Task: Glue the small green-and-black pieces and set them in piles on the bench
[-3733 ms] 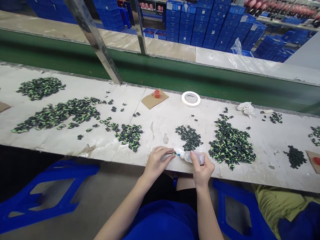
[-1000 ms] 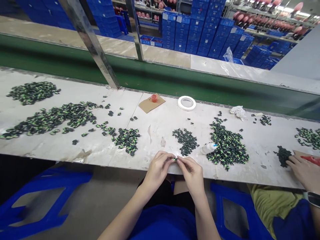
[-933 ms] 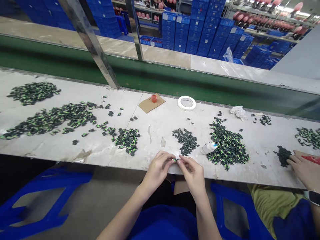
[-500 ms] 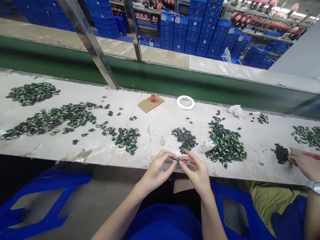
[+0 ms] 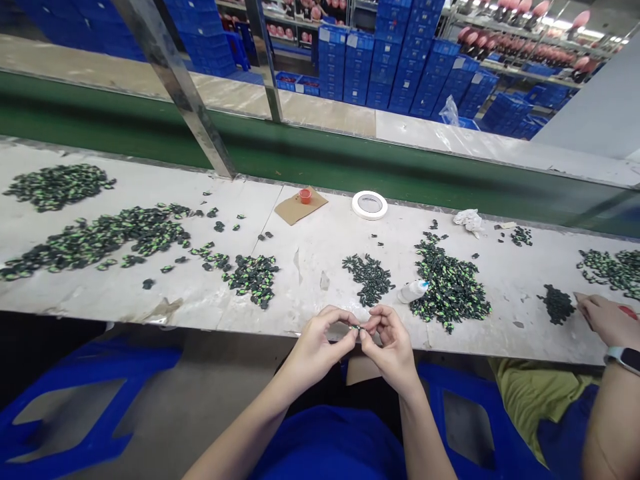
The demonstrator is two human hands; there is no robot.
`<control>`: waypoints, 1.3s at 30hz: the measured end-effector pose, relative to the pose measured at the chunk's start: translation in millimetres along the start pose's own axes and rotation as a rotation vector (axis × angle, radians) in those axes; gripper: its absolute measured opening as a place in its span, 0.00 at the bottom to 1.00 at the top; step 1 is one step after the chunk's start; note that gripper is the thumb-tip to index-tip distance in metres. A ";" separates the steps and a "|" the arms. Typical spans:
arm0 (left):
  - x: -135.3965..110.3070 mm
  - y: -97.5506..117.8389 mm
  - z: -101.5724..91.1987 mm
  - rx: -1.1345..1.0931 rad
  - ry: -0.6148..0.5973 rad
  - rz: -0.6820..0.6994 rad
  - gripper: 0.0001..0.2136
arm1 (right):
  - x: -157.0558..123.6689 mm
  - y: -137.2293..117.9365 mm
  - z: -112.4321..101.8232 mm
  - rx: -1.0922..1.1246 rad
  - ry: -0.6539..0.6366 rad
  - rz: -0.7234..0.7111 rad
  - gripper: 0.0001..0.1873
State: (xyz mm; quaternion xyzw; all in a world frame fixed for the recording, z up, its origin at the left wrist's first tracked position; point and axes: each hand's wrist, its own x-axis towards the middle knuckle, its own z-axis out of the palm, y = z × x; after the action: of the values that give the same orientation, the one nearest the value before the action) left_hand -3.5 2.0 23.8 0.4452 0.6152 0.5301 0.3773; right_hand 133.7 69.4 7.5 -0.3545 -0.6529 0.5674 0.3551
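Note:
At the table's front edge, my left hand (image 5: 327, 337) pinches a small black-and-green part (image 5: 355, 327) between thumb and fingertips. My right hand (image 5: 390, 343) meets it from the other side, its thumb and index finger closed on the same part, which the fingers mostly cover. Just beyond my hands lies a pile of small dark pieces (image 5: 369, 279). Right of that pile, a white bottle with a blue tip (image 5: 413, 291) leans against a larger heap of black-and-green parts (image 5: 453, 287).
Further heaps of black-and-green parts (image 5: 253, 277) spread to the left. A roll of white tape (image 5: 369, 205) and a red cup (image 5: 305, 195) on cardboard (image 5: 290, 211) stand at the back. A co-worker's hand (image 5: 607, 320) works at the right beside a dark pile (image 5: 557, 304).
My right hand's fingers have curled in and closed on the part, where they were more spread before. The co-worker's hand has shifted slightly.

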 end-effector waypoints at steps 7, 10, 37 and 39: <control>2.0 -9.1 1.3 -0.176 -0.046 -0.082 0.06 | 0.4 -1.7 -1.9 -0.023 -0.001 -0.047 0.15; 2.9 -11.7 -0.4 -0.136 -0.010 -0.041 0.07 | -0.2 -5.3 -3.9 -0.069 0.031 -0.075 0.20; 0.2 11.7 4.4 -0.644 -0.385 0.127 0.19 | -30.6 -57.7 6.0 -0.449 0.194 -0.669 0.27; 1.3 13.6 3.3 -0.608 -0.379 0.181 0.18 | -29.6 -59.2 4.9 -0.461 0.179 -0.703 0.25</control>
State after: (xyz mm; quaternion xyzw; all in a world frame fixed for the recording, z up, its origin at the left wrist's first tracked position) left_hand 1.2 4.8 36.8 0.4558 0.3069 0.6280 0.5511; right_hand 140.6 35.1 63.9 -0.2284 -0.8103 0.2179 0.4937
